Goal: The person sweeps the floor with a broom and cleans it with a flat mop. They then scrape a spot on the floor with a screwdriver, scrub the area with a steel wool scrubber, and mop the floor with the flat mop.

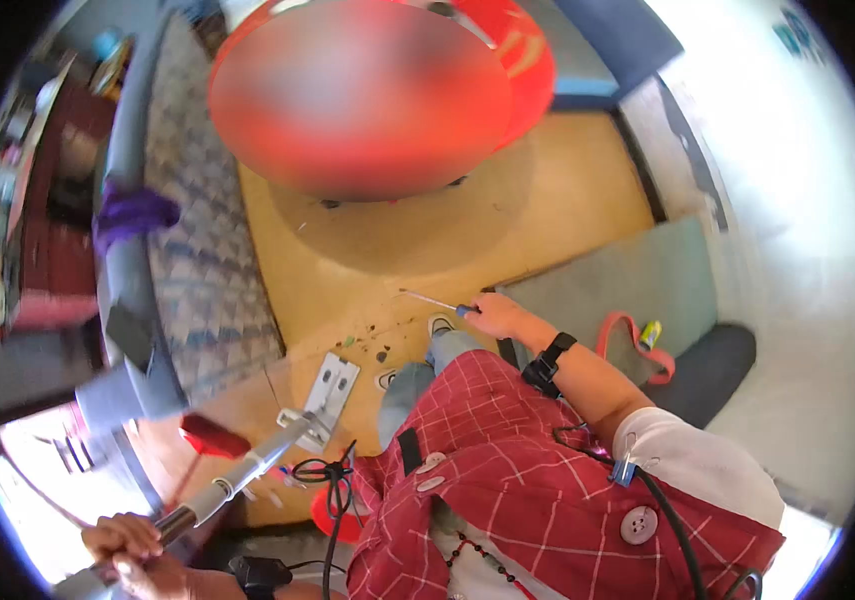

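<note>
My left hand [132,550], at the lower left, is wrapped around the metal pole of a flat mop [237,475]. The pole slants up to the right, where the mop's white flat head [330,395] shows over the floor, with two dark ovals on it. In my right hand [499,316], near the middle, is a screwdriver [434,301] with a blue handle. Its thin shaft points left over the yellow floor. Dark bits of debris [381,355] lie scattered between the mop head and my shoes.
A round red table [532,70], mostly blurred, stands ahead on the yellow floor [567,190]. A patterned sofa [202,210] with a purple cloth [132,215] lines the left. On the right, a grey-green seat [637,290] bears a pink strap [615,335] and a yellow-green roll [651,334].
</note>
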Available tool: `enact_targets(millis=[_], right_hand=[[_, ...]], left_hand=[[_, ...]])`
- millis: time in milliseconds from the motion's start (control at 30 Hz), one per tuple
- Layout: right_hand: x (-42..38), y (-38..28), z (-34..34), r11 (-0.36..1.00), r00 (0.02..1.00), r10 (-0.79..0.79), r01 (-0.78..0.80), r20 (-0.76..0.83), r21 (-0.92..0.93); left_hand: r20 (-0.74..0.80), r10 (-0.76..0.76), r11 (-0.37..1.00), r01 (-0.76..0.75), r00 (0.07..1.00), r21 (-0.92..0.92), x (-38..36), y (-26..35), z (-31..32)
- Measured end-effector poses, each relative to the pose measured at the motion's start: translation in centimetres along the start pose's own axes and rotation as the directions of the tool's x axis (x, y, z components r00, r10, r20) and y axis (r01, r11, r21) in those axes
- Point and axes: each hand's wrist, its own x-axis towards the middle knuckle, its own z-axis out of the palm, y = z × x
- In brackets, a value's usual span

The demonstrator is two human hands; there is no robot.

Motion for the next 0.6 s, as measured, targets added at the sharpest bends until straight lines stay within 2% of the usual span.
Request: enact_targets(millis=[33,67,100,133,200,233,300,333,400,433,500,533,600], right_hand=[[-0.6,1.2,0.2,0.999,0.999,0.038,-0.037,-0.030,0.034],[-2.2,2.9,0.5,0.947,0.980,0.197,-0.182,-0.031,0.265],[-3.0,4.7,0.6,0.823,0.940,0.340,-0.307,0.020,0.478],[-3.3,6.3,1.3,0.803,0.931,0.366,-0.323,0.013,0.500],[-3.7,11.0,3.0,0.530,0.861,0.489,-0.419,0.138,0.738],[-3.4,13.2,3.8,0.514,0.860,0.495,-0.406,0.125,0.756],[-3.3,16.2,5.9,0.260,0.783,0.573,-0.455,0.244,0.852],[-3.2,16.9,6.1,0.227,0.780,0.574,-0.445,0.250,0.866],[-2.7,18.3,5.2,0.243,0.741,0.652,-0.406,0.161,0.881],[-2.2,19.3,5.5,0.215,0.738,0.655,-0.391,0.165,0.895],[-0.3,21.7,5.8,0.476,0.690,0.710,-0.324,-0.141,0.817],[0.7,23.1,5.5,0.462,0.681,0.719,-0.323,-0.136,0.826],[2.7,26.2,4.3,0.489,0.747,0.660,-0.345,-0.081,0.801]], left_hand=[[0.141,-0.027,1.000,0.028,0.990,-0.008,1.8,-2.1,-0.3],[0.201,-0.026,0.998,0.036,0.979,-0.043,2.4,-2.6,1.6],[0.255,-0.038,0.996,0.057,0.966,-0.066,3.5,-3.4,4.5],[0.261,-0.042,0.998,0.051,0.965,-0.029,4.7,-4.5,7.2],[0.329,-0.040,0.999,0.038,0.944,0.013,5.6,-6.1,12.2],[0.273,-0.070,0.995,0.047,0.960,0.090,5.5,-6.5,14.5],[0.269,-0.111,0.988,0.077,0.957,0.135,5.6,-8.0,18.3],[0.280,-0.114,0.981,0.064,0.953,0.181,5.2,-7.5,21.6],[0.322,-0.159,0.967,0.082,0.934,0.240,4.5,-9.3,25.5],[0.339,-0.178,0.961,0.089,0.924,0.263,3.9,-10.0,27.7],[0.398,-0.255,0.953,0.160,0.881,0.256,3.1,-12.6,31.5],[0.406,-0.304,0.940,0.201,0.862,0.277,2.2,-13.0,34.2],[0.505,-0.351,0.912,0.164,0.789,0.377,1.1,-15.2,38.8]])
